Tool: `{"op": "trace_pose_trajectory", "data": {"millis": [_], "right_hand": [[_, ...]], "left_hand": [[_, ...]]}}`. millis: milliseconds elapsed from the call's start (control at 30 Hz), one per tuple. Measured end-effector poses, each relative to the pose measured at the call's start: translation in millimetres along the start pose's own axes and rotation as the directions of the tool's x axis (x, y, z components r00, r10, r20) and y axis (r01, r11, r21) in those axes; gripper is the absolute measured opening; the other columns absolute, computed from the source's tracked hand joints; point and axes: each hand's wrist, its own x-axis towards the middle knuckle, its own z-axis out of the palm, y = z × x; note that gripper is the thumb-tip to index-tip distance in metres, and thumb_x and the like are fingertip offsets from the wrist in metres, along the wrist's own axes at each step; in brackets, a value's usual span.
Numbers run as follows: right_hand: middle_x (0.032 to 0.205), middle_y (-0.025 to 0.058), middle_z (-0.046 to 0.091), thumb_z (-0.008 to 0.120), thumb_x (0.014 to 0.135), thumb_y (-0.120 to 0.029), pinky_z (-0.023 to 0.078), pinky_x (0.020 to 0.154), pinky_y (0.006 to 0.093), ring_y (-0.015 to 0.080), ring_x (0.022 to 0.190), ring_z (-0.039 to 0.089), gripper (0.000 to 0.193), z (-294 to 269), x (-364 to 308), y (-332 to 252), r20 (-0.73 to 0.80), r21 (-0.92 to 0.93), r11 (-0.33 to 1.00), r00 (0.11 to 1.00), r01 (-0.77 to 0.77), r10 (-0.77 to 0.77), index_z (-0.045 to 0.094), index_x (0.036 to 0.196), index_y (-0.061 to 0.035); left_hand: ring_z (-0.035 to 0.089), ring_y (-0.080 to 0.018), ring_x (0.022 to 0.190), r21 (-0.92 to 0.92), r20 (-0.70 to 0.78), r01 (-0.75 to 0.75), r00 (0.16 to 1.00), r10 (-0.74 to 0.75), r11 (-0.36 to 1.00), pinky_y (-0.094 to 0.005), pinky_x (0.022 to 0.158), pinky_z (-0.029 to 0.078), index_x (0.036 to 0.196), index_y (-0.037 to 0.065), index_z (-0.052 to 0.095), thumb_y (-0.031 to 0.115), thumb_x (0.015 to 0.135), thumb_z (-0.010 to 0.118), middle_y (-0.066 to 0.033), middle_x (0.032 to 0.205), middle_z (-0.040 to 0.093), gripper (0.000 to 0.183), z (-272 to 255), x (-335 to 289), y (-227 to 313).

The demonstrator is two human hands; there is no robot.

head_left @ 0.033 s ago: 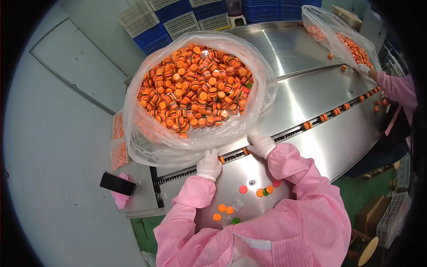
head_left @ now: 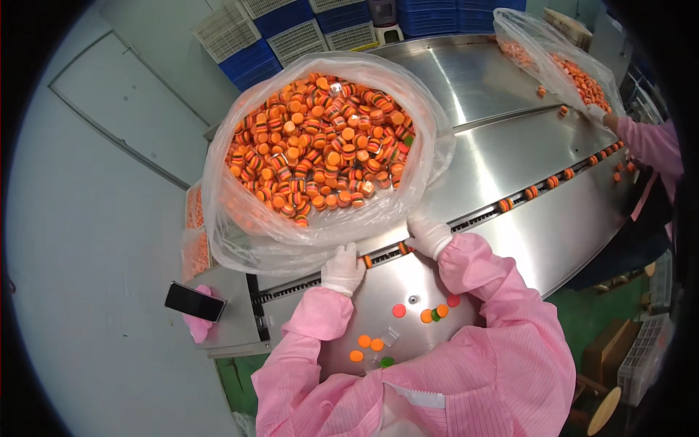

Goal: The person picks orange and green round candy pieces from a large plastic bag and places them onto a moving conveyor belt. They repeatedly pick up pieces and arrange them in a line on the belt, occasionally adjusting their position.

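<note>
My left hand [head_left: 343, 270], in a white glove, rests at the chain conveyor slot [head_left: 298, 286] with its fingers closed. At its fingertips, a striped orange burger-shaped candy [head_left: 367, 261] sits in the slot. Further right along the slot, my gloved right hand [head_left: 428, 236] has its fingers bent against another burger-shaped candy [head_left: 404, 248]. Its grip is partly hidden. Beyond both hands lies a large clear plastic bag [head_left: 438, 149], rolled open and heaped with such candies [head_left: 320, 142]. Several more candies [head_left: 532, 191] stand spaced in the slot to the right.
Loose orange discs [head_left: 364, 341], red discs [head_left: 399, 311] and a green disc [head_left: 386, 361] lie before me on the steel table [head_left: 495, 269]. A phone [head_left: 194, 301] lies on pink cloth at left. Another person's gloved hand [head_left: 595, 112] touches a second bag [head_left: 535, 51]. Crates [head_left: 295, 44] stand behind.
The candy at my left fingertips has shifted slightly right and shows more. The candies in the slot to the right have moved a little further right. My hands have barely moved.
</note>
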Motion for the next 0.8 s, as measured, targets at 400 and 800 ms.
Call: {"op": "trace_pose_trajectory", "data": {"millis": [400,800], "right_hand": [[0.089,0.0192,0.054,0.055,0.075,-0.014,0.045,0.076,0.0439,0.0362,0.086,0.056,0.03,38,126,-61,-0.43,0.084,0.973,0.888,0.217,-0.161,0.052,0.104,-0.0071],[0.08,0.0175,0.053,0.059,0.073,-0.021,0.047,0.061,0.0428,0.0356,0.071,0.057,0.021,18,12,-46,-0.582,-0.095,0.92,0.728,0.38,-0.361,0.051,0.084,-0.0048]], "left_hand": [[0.053,-0.033,0.093,0.157,-0.163,-0.322,0.924,0.346,0.934,-0.0408,0.08,0.044,0.096,0.011,0.052,0.011,0.069,0.062,-0.0128,0.093,0.057,0.028,4,145,-38],[0.054,-0.0323,0.077,-0.132,-0.317,-0.345,0.903,0.29,0.929,-0.0406,0.07,0.045,0.093,0.011,0.054,0.012,0.071,0.06,-0.0129,0.083,0.049,0.023,-3,85,-41]]}}
